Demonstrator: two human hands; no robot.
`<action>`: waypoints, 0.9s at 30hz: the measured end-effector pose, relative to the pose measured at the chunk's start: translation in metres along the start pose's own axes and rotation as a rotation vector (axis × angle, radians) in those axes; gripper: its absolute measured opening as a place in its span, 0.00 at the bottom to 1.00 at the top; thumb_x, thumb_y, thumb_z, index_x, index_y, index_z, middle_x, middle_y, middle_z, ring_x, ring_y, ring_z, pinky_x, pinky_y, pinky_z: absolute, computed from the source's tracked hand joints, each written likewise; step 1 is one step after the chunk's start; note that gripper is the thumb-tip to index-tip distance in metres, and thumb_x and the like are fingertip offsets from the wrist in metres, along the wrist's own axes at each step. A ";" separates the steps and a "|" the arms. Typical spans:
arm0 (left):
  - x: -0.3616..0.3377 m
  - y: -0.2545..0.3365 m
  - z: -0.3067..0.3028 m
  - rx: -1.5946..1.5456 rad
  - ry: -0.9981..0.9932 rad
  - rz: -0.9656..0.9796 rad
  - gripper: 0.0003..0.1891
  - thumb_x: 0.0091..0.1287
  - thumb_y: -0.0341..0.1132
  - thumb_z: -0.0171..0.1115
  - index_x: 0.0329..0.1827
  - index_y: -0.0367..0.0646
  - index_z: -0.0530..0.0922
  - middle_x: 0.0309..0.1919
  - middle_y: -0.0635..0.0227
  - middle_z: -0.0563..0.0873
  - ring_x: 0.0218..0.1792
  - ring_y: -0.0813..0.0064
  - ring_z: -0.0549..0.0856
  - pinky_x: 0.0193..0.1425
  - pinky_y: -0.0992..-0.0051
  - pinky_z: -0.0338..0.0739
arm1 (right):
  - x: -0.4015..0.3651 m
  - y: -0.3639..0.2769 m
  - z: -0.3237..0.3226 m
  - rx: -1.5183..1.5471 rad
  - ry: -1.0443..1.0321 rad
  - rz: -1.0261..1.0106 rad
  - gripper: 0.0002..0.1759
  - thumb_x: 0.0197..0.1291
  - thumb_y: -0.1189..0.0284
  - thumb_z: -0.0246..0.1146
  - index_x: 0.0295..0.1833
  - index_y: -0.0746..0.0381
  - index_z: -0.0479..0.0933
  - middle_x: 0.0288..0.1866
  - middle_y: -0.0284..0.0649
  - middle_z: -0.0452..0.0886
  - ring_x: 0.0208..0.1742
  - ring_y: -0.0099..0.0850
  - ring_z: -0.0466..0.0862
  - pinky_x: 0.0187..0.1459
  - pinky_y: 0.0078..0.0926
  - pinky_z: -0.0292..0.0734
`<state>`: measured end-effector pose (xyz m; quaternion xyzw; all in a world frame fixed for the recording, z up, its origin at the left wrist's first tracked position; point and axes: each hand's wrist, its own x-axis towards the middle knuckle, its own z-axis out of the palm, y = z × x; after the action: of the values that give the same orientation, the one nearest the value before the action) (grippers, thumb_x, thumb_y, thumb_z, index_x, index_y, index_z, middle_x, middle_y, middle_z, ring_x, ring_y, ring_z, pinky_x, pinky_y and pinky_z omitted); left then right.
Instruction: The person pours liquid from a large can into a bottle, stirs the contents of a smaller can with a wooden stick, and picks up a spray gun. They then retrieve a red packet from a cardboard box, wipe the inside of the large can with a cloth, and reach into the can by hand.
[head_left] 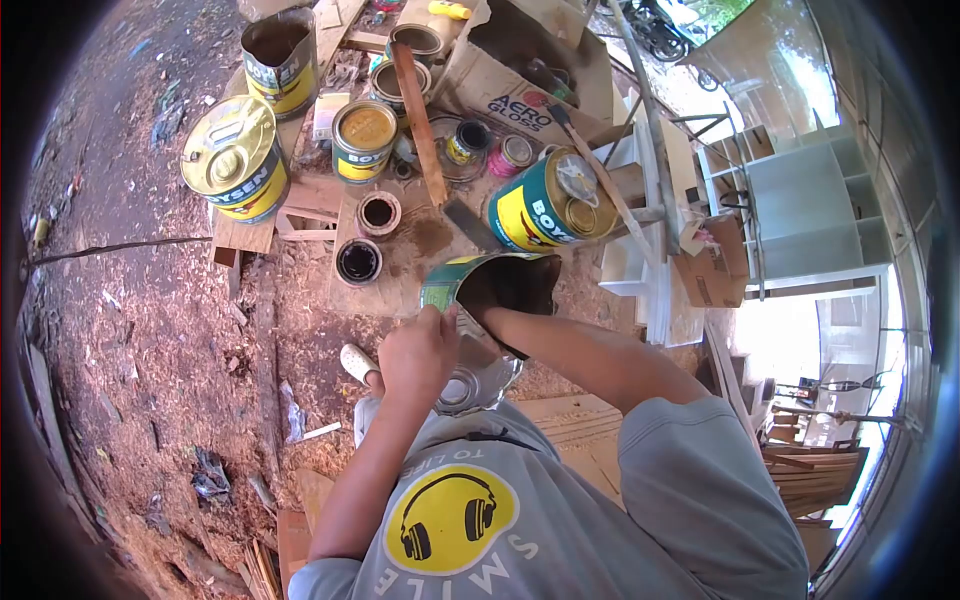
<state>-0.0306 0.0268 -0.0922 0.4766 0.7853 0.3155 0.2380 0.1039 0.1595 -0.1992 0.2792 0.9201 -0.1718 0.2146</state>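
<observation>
My left hand is closed on the edge of a cut-open paint can with a green and yellow label, tilted close to my body. Into the dark opening of that can goes my right hand; its fingers are hidden inside, and whatever they hold does not show. Just below the can is a clear or silvery container, partly covered by my left wrist. Beyond it a large green and yellow paint can leans on the work board, beside a flat dark blade.
Two small pots of dark liquid stand on the board. Behind them are a tin with an orange-brown top, a wooden stick and a cardboard box. A tall gold-topped can stands left. Wood shavings cover the ground.
</observation>
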 end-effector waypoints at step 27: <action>-0.009 0.005 0.003 -0.029 0.046 -0.091 0.20 0.71 0.47 0.57 0.26 0.40 0.75 0.18 0.47 0.81 0.22 0.43 0.82 0.27 0.48 0.74 | 0.028 0.016 0.021 -0.066 0.107 0.083 0.19 0.65 0.64 0.52 0.56 0.59 0.80 0.58 0.47 0.81 0.58 0.39 0.82 0.59 0.38 0.74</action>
<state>-0.0217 0.0216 -0.0905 0.4294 0.8069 0.3265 0.2408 0.0987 0.1751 -0.2336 0.3185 0.9231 -0.1171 0.1809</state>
